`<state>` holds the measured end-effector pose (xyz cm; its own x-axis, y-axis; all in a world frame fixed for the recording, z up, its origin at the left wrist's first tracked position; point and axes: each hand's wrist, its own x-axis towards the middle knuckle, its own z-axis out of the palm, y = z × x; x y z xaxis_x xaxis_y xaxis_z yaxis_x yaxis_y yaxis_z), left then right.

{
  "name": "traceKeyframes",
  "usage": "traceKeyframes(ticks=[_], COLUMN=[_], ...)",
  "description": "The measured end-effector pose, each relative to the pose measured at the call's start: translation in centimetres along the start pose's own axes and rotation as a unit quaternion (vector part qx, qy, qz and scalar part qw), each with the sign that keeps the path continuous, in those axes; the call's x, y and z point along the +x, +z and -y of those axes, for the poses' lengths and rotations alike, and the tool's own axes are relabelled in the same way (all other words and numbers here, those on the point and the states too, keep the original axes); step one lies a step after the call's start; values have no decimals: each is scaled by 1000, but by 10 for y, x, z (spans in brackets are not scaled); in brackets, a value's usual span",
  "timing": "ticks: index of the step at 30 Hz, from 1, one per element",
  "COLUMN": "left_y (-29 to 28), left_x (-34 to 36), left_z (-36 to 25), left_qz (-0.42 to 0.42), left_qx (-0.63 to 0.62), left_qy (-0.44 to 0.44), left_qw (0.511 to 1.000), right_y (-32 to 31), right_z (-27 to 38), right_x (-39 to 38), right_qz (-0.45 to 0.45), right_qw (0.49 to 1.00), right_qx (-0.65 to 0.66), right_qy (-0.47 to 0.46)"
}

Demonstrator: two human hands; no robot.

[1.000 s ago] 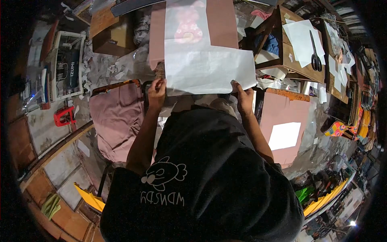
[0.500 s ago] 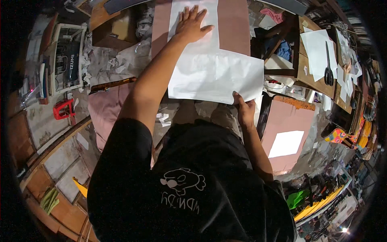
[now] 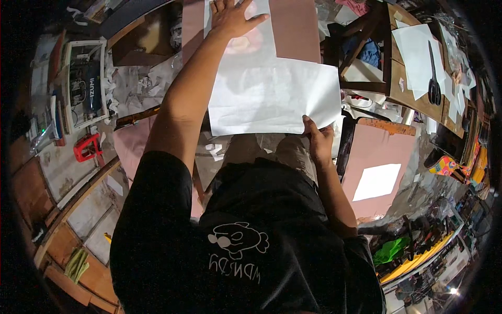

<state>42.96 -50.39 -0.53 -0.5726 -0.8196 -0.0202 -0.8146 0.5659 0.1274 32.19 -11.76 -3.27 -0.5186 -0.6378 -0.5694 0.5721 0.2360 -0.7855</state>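
A large white sheet (image 3: pixel 269 102) lies partly over a pinkish-brown board (image 3: pixel 295 32), its near part reaching past the board toward me. A faint pink print shows on its far part. My left hand (image 3: pixel 232 21) rests on that far part with its fingers spread; the fingertips are near the top of the picture. At the sheet's near right edge, my right hand (image 3: pixel 319 138) pinches the paper, thumb on top and the other fingers underneath. The paper bends a little around that grip.
To the right, a wooden table (image 3: pixel 415 102) carries white sheets (image 3: pixel 418 57) and black scissors (image 3: pixel 434 83). Below it leans a pink panel (image 3: pixel 379 149) with a white paper (image 3: pixel 376 182) on it. A red plastic object (image 3: pixel 88 147) and paper scraps (image 3: pixel 151 86) lie to the left.
My left hand has slid farther away and slightly left over the sheet. The near edge of the sheet has shifted left and lies more level. My right hand keeps its pinch.
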Motion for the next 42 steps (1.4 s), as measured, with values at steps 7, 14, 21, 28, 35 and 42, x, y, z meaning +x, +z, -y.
traceKeyframes(ticks=[7, 14, 21, 28, 35, 42], left_y=[48, 100, 78, 59, 51, 130], left_x=[42, 82, 74, 55, 55, 99], left_z=[6, 98, 25, 8, -7, 48], left_qz=[-11, 30, -25, -6, 8, -37], left_qx=[39, 323, 51, 57, 50, -11], left_qy=[54, 188, -25, -64, -81, 1], left_qw=[998, 927, 998, 996, 995, 999], right_y=[-11, -36, -110, -189, -209, -219], right_z=[-9, -43, -118, -168, -166, -190], right_x=[-5, 15, -12, -68, -127, -127], right_qz=[-24, 71, 44, -77, -120, -150], right_qw=[998, 997, 903, 893, 883, 876], right_qx=[-63, -18, -421, -444, -433, -446], right_qy=[-5, 5, -74, -20, 133, 109])
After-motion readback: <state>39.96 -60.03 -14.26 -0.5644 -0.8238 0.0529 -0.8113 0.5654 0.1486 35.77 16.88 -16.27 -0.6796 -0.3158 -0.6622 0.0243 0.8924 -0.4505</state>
